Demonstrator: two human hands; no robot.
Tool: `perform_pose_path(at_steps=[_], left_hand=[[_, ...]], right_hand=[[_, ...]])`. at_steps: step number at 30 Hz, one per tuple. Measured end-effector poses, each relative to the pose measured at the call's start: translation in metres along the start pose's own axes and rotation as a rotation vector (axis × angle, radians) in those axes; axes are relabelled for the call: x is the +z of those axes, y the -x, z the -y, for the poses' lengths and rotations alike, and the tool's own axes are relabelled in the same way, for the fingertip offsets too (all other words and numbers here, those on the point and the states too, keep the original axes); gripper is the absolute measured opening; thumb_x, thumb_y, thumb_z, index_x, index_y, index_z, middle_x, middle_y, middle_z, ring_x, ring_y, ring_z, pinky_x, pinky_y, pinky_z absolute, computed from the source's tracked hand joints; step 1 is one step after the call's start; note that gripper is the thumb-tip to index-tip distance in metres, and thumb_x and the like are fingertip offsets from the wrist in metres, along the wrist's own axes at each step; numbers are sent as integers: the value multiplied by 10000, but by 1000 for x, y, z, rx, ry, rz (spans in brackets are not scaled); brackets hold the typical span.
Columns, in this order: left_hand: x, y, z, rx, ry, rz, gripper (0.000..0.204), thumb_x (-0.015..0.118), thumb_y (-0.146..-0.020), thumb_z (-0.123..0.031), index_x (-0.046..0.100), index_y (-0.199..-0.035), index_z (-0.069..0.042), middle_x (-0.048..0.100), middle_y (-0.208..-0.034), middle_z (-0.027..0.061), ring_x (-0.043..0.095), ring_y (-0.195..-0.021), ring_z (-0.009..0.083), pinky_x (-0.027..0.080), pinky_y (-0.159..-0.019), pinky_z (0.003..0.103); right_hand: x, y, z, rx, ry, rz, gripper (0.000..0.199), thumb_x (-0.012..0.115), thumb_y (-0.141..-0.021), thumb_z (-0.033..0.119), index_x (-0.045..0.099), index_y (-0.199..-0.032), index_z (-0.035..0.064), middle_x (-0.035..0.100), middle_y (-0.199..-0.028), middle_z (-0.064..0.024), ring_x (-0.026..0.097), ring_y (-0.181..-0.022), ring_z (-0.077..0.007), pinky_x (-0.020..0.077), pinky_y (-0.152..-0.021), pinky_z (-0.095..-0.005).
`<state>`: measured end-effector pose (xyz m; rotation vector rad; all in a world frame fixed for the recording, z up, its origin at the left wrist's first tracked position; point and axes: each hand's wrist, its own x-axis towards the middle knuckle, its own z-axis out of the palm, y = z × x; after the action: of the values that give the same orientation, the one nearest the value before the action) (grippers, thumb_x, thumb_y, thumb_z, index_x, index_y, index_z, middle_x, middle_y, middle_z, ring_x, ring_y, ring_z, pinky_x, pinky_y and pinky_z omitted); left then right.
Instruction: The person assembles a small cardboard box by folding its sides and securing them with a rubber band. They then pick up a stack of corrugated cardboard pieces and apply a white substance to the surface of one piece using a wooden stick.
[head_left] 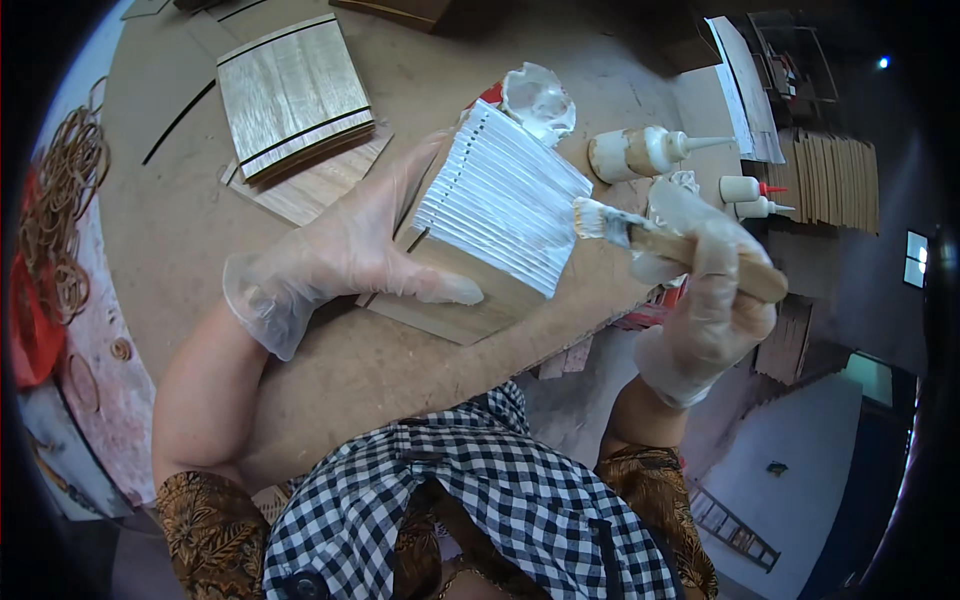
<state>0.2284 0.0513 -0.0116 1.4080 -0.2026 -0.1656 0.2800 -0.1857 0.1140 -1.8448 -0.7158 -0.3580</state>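
Observation:
My left hand (345,240), in a clear thin glove, grips a block of stacked thin wooden slats (505,185) on the brown work table. White, wet-looking glue covers the block's ridged top face, and a row of small dark dots runs along its left part. Its thumb lies stretched along the near side; the other fingers are mostly hidden behind the block. In my gloved right hand (705,310) is a flat paintbrush (660,240), held by its wooden handle. White glue coats the bristles, which are at the block's right edge; I cannot tell whether they touch it.
Behind the block stands a glue-crusted tub (540,103). White glue bottles (635,153) are to the right. A finished-looking wooden block (293,95) sits at the back left, over a thin board (315,180). Rubber bands (70,190) pile up at far left.

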Motion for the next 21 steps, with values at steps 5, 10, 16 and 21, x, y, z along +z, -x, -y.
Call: perform_pose_path(at_steps=[5,10,16,21], left_hand=[[1,0,-4,-31,29,2,1241,944,-560,-302,204,-1493,48,391,-1465,231,337,-1405,307,241,-1178,372],[0,1,-3,-43,39,-18,1276,949,-516,-292,214,-1516,10,376,-1488,180,324,-1412,277,226,-1184,379],[-1,0,2,-5,-9,5,1249,946,-560,-326,204,-1505,17,405,-1458,221,365,-1387,296,276,-1161,369],[-1,1,-2,-43,-36,1,1245,946,-562,-325,205,-1505,13,422,-1448,209,384,-1375,288,294,-1154,367]], right_hand=[[4,20,12,81,126,113,206,596,-970,146,708,-986,-26,722,-820,-90,672,-695,-132,534,-594,-269],[17,16,20,9,144,259,192,580,-971,111,704,-986,-36,714,-805,-101,682,-688,-148,535,-576,-252],[43,4,7,67,-199,42,186,568,-977,101,668,-1030,-46,694,-843,-76,656,-684,-134,521,-571,-241],[33,-2,22,206,-191,-123,162,597,-953,89,669,-997,-49,682,-899,-90,646,-805,-125,526,-752,-260]])
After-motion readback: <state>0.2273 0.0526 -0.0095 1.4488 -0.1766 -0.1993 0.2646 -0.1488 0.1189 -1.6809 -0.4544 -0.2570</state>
